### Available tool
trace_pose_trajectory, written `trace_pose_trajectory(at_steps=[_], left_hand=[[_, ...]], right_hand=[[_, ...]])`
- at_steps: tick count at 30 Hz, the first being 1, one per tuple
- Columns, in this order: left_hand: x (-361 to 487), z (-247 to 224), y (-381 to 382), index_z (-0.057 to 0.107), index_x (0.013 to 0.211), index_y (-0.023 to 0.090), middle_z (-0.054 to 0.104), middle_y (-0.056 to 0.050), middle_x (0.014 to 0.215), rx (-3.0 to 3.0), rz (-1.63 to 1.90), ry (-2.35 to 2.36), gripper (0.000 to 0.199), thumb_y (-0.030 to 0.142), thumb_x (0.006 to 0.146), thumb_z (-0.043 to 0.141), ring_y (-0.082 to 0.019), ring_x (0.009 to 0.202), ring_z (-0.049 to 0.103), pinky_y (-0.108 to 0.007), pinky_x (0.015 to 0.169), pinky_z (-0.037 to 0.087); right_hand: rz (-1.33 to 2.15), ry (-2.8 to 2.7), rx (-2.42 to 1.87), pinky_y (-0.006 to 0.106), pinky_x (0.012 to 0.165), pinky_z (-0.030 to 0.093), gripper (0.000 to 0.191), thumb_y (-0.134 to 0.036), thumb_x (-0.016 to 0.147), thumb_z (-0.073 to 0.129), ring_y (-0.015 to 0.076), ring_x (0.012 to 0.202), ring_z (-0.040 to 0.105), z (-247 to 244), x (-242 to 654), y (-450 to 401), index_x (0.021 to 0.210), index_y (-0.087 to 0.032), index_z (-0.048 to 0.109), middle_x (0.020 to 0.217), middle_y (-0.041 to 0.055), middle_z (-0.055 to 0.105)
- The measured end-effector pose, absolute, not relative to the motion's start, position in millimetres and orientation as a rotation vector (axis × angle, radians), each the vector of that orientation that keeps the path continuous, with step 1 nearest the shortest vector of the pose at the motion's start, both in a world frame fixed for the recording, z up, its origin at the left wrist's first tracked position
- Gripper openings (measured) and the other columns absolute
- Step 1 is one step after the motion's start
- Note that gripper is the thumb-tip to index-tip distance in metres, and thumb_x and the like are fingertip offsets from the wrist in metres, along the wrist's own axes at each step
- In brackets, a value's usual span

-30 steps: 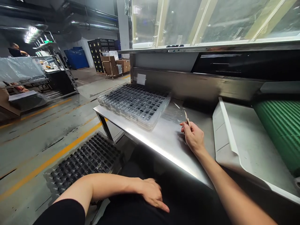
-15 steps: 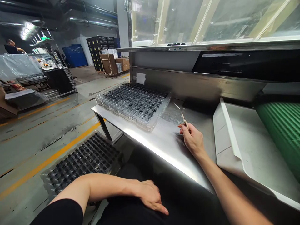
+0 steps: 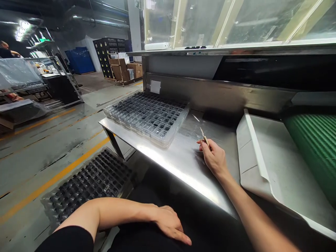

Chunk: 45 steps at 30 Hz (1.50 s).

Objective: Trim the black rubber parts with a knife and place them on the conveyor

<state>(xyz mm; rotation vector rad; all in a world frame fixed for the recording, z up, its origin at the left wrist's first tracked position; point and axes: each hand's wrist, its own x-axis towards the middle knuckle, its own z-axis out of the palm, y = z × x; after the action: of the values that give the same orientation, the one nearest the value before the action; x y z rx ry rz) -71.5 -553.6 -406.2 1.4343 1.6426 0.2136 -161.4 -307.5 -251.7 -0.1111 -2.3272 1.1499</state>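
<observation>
My right hand is above the steel table, closed around a slim pointed tool with a tan handle and a thin metallic tip pointing away from me. Whether the tip is a blade or prongs is too small to make out. My left hand lies on my dark-clothed lap, holding nothing, one digit stretched out and the others partly hidden. On the table's left part, stacked clear plastic trays hold small dark parts in rows of pockets. A thin white strip lies beyond the tool.
A white chute stands right of my hand, beside a green ribbed belt. Another tray of dark parts sits low at the left. A glazed panel rises behind. Someone is at a far bench.
The view has shifted slightly, so the table and trays appear a little further left. My right hand keeps hold of the pointed tool; my left hand stays on my lap.
</observation>
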Motion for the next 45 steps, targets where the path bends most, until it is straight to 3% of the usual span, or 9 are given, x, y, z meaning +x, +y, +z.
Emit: trace_pose_trajectory(at_steps=[4, 7, 13, 18, 24, 30, 39, 45], left_hand=[[-70, -404, -562, 0.084, 0.114, 0.022, 0.085, -0.013, 0.123, 1.49, 0.22, 1.626, 0.065, 0.068, 0.113, 0.038, -0.042, 0.135, 0.074, -0.06, 0.12, 0.051], [-70, -404, -562, 0.083, 0.121, 0.02, 0.085, -0.016, 0.123, 1.453, 0.145, 1.628, 0.072, 0.07, 0.112, 0.033, -0.045, 0.135, 0.073, -0.067, 0.124, 0.045], [-75, -402, -548, 0.082, 0.123, 0.019, 0.083, -0.016, 0.131, 1.357, 0.171, 1.598, 0.073, 0.074, 0.11, 0.036, -0.043, 0.136, 0.074, -0.059, 0.121, 0.053], [-70, -398, -549, 0.081, 0.111, 0.023, 0.085, -0.013, 0.117, 1.338, 0.2, 1.662, 0.069, 0.076, 0.108, 0.038, -0.04, 0.127, 0.078, -0.057, 0.116, 0.057], [-79, -402, -570, 0.084, 0.112, 0.024, 0.085, -0.014, 0.114, 1.362, 0.26, 1.784, 0.075, 0.079, 0.109, 0.033, -0.038, 0.119, 0.08, -0.049, 0.1, 0.062], [-84, -411, -563, 0.084, 0.132, 0.025, 0.084, -0.015, 0.129, 1.283, 0.147, 1.708, 0.08, 0.08, 0.109, 0.031, -0.043, 0.131, 0.076, -0.057, 0.113, 0.057], [-93, -412, -569, 0.085, 0.108, 0.023, 0.084, -0.016, 0.126, 1.214, 0.314, 1.654, 0.084, 0.086, 0.106, 0.029, -0.044, 0.131, 0.076, -0.056, 0.113, 0.058], [-97, -406, -573, 0.085, 0.116, 0.025, 0.084, -0.015, 0.127, 1.239, 0.283, 1.674, 0.083, 0.086, 0.106, 0.029, -0.044, 0.131, 0.075, -0.059, 0.113, 0.057]], right_hand=[[1.167, -2.337, -0.097, 0.034, 0.066, 0.04, 0.048, -0.062, 0.1, 0.053, 0.0196, 0.063, 0.054, -250, -161, -309, 0.097, -0.021, 0.076, 0.075, 0.0032, 0.067], [1.182, -2.337, -0.105, 0.034, 0.064, 0.038, 0.047, -0.062, 0.1, 0.053, 0.0189, 0.061, 0.052, -249, -161, -309, 0.097, -0.02, 0.076, 0.075, 0.0029, 0.066], [1.18, -2.346, -0.099, 0.035, 0.066, 0.04, 0.048, -0.062, 0.1, 0.053, 0.0194, 0.063, 0.054, -249, -161, -309, 0.098, -0.02, 0.076, 0.075, 0.0032, 0.066], [1.17, -2.357, -0.088, 0.034, 0.067, 0.041, 0.048, -0.062, 0.102, 0.053, 0.0196, 0.065, 0.056, -249, -160, -308, 0.095, -0.02, 0.075, 0.074, 0.0028, 0.065], [1.19, -2.36, -0.086, 0.034, 0.066, 0.04, 0.05, -0.064, 0.101, 0.053, 0.0197, 0.064, 0.056, -251, -161, -308, 0.099, -0.02, 0.076, 0.074, 0.0023, 0.064], [1.198, -2.371, -0.071, 0.034, 0.066, 0.04, 0.052, -0.066, 0.101, 0.053, 0.0202, 0.066, 0.057, -253, -162, -307, 0.099, -0.02, 0.076, 0.075, 0.0026, 0.065], [1.172, -2.399, -0.039, 0.033, 0.065, 0.04, 0.052, -0.066, 0.103, 0.051, 0.0204, 0.066, 0.058, -250, -160, -308, 0.098, -0.02, 0.076, 0.073, 0.0023, 0.064], [1.192, -2.392, -0.023, 0.033, 0.065, 0.04, 0.048, -0.063, 0.102, 0.054, 0.0207, 0.065, 0.057, -249, -161, -310, 0.096, -0.021, 0.075, 0.072, 0.0021, 0.064]])
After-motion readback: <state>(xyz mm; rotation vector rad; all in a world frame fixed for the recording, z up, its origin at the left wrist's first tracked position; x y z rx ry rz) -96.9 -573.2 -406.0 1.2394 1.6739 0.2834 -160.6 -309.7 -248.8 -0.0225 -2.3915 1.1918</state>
